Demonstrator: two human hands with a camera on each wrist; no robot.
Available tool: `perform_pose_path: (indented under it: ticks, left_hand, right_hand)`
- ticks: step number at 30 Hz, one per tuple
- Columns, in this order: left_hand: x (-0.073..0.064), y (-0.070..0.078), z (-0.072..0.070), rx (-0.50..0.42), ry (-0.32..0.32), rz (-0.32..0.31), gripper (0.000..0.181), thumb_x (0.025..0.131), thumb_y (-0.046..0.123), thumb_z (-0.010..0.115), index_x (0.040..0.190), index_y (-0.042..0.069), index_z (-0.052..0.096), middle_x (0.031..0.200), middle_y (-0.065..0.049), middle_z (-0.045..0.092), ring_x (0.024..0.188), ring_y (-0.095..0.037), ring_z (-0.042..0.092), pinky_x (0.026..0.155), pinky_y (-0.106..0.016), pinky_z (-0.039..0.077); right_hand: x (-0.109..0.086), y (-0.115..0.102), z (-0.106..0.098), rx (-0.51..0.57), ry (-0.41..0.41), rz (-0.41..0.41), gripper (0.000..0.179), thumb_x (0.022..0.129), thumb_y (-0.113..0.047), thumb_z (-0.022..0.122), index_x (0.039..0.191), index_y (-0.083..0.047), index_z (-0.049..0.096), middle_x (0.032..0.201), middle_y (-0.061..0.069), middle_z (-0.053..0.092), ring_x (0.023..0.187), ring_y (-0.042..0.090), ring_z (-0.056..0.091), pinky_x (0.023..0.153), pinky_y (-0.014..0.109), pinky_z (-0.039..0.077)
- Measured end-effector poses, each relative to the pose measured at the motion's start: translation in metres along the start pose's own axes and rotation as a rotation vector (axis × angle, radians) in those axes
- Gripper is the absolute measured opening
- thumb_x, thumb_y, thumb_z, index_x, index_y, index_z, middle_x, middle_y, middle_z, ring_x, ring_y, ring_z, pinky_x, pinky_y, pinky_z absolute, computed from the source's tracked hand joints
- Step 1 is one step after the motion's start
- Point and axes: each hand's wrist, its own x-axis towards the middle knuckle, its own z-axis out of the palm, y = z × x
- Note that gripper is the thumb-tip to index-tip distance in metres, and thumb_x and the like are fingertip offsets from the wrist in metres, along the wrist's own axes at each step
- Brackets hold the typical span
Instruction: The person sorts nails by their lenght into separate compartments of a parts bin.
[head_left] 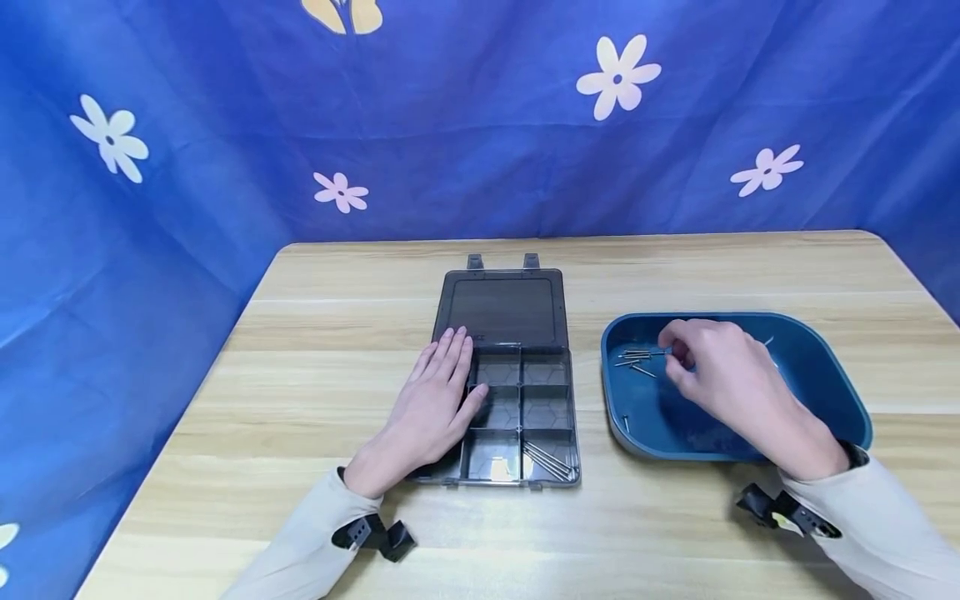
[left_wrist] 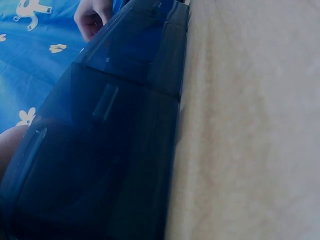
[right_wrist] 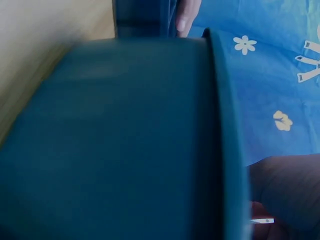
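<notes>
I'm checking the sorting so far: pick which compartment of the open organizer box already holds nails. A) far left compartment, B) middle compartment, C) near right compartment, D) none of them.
C: in the head view a bundle of nails lies in the near right compartment of the organizer box, while the other visible compartments look bare.

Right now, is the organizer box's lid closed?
No, the organizer box lies open, its lid folded back flat on the table, compartments exposed.
</notes>
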Motion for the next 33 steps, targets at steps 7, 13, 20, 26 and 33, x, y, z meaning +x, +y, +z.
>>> perform_pose_path:
  ticks: [7,13,20,26,33]
  left_hand:
    - [0.000,0.000,-0.002,0.000,0.007,0.009,0.064,0.103,0.037,0.034,0.148,-0.007,0.025,0.157,-0.021,0.022,0.147,-0.033,0.015,0.120,-0.046,0.014]
    - [-0.001,-0.001,-0.002,-0.010,0.012,0.008,0.064,0.103,0.037,0.034,0.148,-0.007,0.024,0.157,-0.021,0.020,0.147,-0.033,0.015,0.120,-0.046,0.013]
    - [-0.001,0.000,-0.004,-0.016,0.013,0.013,0.065,0.103,0.038,0.034,0.148,-0.007,0.024,0.157,-0.021,0.020,0.148,-0.032,0.013,0.120,-0.045,0.012]
    - [-0.001,0.000,-0.003,-0.011,0.010,0.012,0.065,0.103,0.039,0.034,0.148,-0.007,0.025,0.157,-0.020,0.019,0.148,-0.032,0.014,0.120,-0.046,0.011]
    - [-0.001,0.000,-0.001,-0.006,0.018,0.014,0.065,0.103,0.038,0.035,0.148,-0.007,0.025,0.157,-0.021,0.020,0.147,-0.033,0.015,0.120,-0.046,0.013]
  right_hand:
    - [0.004,0.009,0.004,0.013,-0.076,0.031,0.015,0.080,-0.005,0.069,0.095,-0.002,0.070,0.081,0.008,0.067,0.064,0.017,0.056,0.048,0.030,0.043]
    - [0.008,0.014,0.010,0.007,-0.129,0.038,0.020,0.080,-0.005,0.071,0.099,0.000,0.068,0.094,0.015,0.068,0.077,0.027,0.063,0.057,0.042,0.051]
    - [0.009,0.016,0.014,0.004,-0.169,0.018,0.025,0.080,-0.005,0.069,0.104,0.002,0.067,0.103,0.018,0.068,0.085,0.032,0.064,0.064,0.047,0.052]
    - [0.008,0.018,0.020,-0.035,-0.257,-0.037,0.032,0.081,-0.006,0.070,0.111,0.006,0.065,0.111,0.021,0.065,0.103,0.040,0.061,0.081,0.053,0.052]
    - [0.005,0.018,0.026,-0.114,-0.417,-0.054,0.048,0.082,-0.009,0.071,0.124,0.010,0.057,0.129,0.029,0.054,0.119,0.046,0.051,0.098,0.057,0.044]
